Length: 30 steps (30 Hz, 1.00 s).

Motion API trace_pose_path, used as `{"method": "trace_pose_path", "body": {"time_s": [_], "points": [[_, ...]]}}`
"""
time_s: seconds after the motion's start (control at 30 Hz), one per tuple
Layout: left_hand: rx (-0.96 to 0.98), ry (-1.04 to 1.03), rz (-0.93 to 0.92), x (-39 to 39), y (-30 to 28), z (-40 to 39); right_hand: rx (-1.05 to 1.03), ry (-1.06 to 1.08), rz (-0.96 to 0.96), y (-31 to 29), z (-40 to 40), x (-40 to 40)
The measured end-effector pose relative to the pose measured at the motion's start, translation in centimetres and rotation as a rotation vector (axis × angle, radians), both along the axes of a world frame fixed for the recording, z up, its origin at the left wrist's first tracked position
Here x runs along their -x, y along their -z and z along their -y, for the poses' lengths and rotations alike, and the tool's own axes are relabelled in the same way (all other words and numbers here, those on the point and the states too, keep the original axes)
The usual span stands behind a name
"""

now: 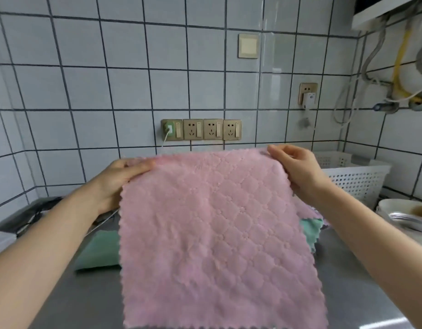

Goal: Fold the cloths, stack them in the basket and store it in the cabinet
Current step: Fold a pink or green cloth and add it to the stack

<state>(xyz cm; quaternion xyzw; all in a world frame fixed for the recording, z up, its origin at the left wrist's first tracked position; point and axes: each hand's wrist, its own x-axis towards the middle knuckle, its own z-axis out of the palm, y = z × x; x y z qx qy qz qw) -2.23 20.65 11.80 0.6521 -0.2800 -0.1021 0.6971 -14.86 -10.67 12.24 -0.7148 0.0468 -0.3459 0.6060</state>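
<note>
Pink cloth point(217, 233) hangs flat from my left hand point(119, 179) and right hand point(297, 172), each pinching a top corner. White basket point(357, 179) sits just right of my right hand, nearer it.

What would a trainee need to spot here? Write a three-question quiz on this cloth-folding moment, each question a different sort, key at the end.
1. True or false: the pink cloth lies folded on the steel counter.
2. Which hand holds the cloth's upper corner on the basket side? A) left hand B) right hand
3. Fill in: the white perforated basket stands at the ____ of the view, by the tiled wall.

Key
1. False: it hangs unfolded, held up by both hands at its top corners.
2. B
3. right
</note>
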Motion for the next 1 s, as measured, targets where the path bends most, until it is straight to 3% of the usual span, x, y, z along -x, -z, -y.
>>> {"method": "trace_pose_path", "body": {"time_s": [0.07, 0.17, 0.27, 0.33, 0.4, 0.57, 0.9, 1.0], "points": [[-0.062, -0.075, -0.054, -1.5, 2.6, -1.0, 0.054, -0.016, -0.106, 2.2, 0.1, -1.0], [-0.346, -0.144, -0.078, -2.9, 8.1, -2.4, 0.295, -0.027, -0.397, 7.2, 0.2, -2.9], [-0.681, -0.259, 0.054, -4.5, 14.2, -3.0, 0.562, -0.094, -0.678, 13.2, -0.1, -4.8], [-0.748, -0.29, 0.086, -5.5, 17.2, -3.2, 0.65, -0.095, -0.758, 16.1, -0.1, -6.2], [-0.781, -0.343, 0.119, -6.3, 18.9, -2.9, 0.63, -0.061, -0.78, 17.2, -0.2, -7.4], [-0.81, -0.494, 0.246, -8.3, 19.8, -1.2, 0.246, -0.001, -0.755, 18.2, -0.3, -10.3], [-0.942, -0.589, 0.529, -9.7, 23.1, 0.3, 0.271, 0.078, -0.703, 20.6, -0.5, -12.9], [-0.941, -0.53, 0.714, -10.7, 23.7, -0.2, 0.446, 0.109, -0.671, 21.0, -0.5, -12.7]]}}
